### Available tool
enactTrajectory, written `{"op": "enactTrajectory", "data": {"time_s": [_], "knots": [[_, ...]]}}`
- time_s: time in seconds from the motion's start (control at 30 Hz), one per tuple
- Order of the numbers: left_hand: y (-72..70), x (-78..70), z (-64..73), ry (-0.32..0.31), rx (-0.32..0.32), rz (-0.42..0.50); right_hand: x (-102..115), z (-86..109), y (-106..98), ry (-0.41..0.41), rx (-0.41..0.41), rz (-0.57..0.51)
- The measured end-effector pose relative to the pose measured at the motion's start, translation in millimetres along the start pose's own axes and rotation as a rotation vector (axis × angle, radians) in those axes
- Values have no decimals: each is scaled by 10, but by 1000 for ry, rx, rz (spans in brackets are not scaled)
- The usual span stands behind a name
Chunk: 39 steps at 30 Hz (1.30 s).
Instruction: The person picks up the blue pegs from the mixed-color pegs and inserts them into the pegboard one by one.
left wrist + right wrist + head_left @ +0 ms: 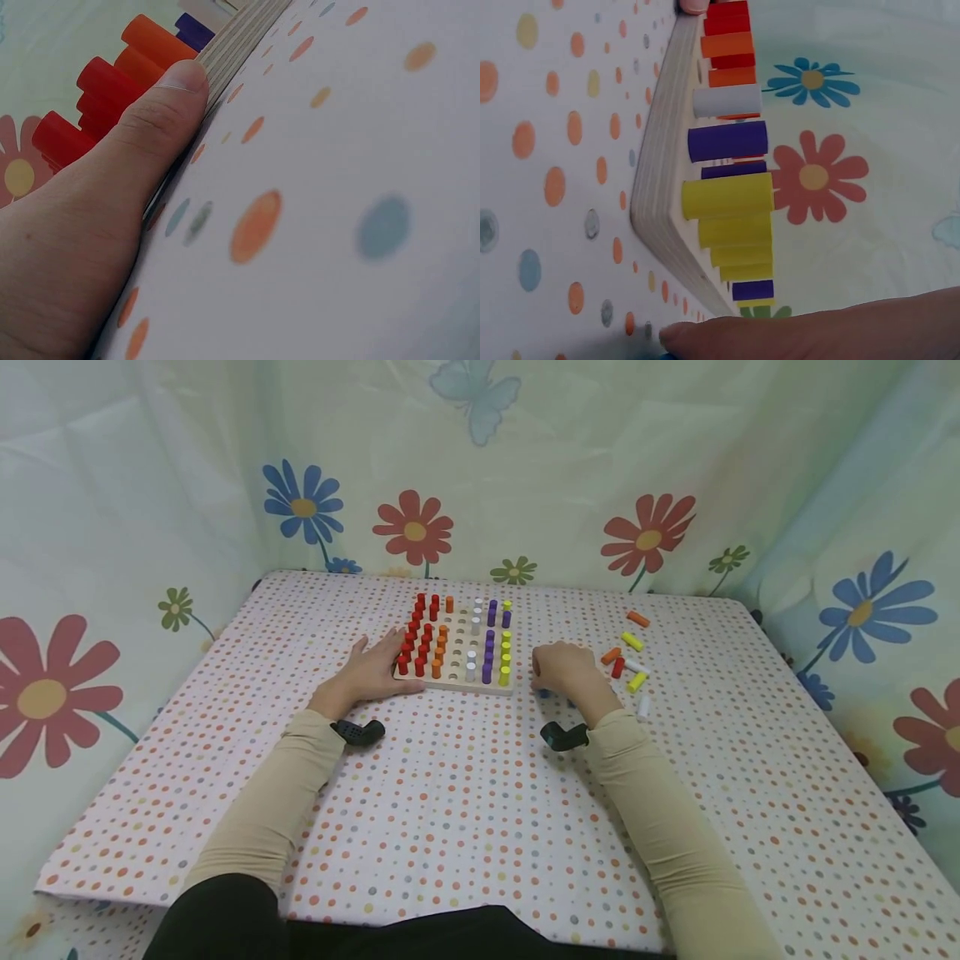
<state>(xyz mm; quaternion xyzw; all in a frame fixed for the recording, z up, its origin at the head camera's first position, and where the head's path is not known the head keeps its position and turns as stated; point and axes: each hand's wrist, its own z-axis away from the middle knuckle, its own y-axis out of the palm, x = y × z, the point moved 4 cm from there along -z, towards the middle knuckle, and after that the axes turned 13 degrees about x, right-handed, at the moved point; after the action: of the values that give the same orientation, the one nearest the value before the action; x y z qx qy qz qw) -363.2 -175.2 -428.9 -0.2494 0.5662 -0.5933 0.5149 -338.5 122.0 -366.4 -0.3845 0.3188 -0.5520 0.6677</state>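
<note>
Thumb of left hand [371, 672] presses pegboard [456, 679] edge; right hand [566, 672] beside it.

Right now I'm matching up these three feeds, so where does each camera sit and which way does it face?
Head: worn high, looking forward and down at the dotted table; shows both sleeves, the left hand against the peg board and the right hand near loose pegs.
Left wrist: low by the table, looking along the thumb pressed to the board's edge.
Right wrist: low on the table, facing the board's corner; a finger shows.
Shared: all three show the board and its red pegs.
</note>
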Motion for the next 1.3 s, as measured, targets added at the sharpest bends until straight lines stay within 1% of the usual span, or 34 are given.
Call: {"op": "enactTrajectory", "data": {"time_s": [0.1,0.17,0.37,0.47,0.6,0.8,0.9,0.97,1.07,1.13,1.2,1.3], "knots": [[14,3,-10,-3,7,5,-13,-9,-22,-38,-22,-40],[15,7,-16,-1,8,12,-12,-8,-58,-69,-52,-69],[16,31,-30,-23,13,-8,49,32,-173,-158,-164,-145],[16,33,-29,-20,18,-13,78,83,-219,-173,-224,-185],[14,31,-29,-4,12,-6,121,161,-283,-194,-344,-235],[5,27,-21,2,8,4,230,283,-357,-250,-598,-324],[9,34,-19,0,12,6,333,332,-356,-325,-710,-360],[7,34,-17,-1,7,10,425,364,-345,-404,-773,-366],[7,31,-21,-6,0,8,575,393,-307,-543,-840,-355],[8,21,-19,-11,0,11,671,392,-263,-610,-860,-334],[15,12,-18,-17,5,8,756,366,-206,-653,-857,-317],[2,2,-18,-15,5,10,867,315,-128,-683,-832,-285]]}}
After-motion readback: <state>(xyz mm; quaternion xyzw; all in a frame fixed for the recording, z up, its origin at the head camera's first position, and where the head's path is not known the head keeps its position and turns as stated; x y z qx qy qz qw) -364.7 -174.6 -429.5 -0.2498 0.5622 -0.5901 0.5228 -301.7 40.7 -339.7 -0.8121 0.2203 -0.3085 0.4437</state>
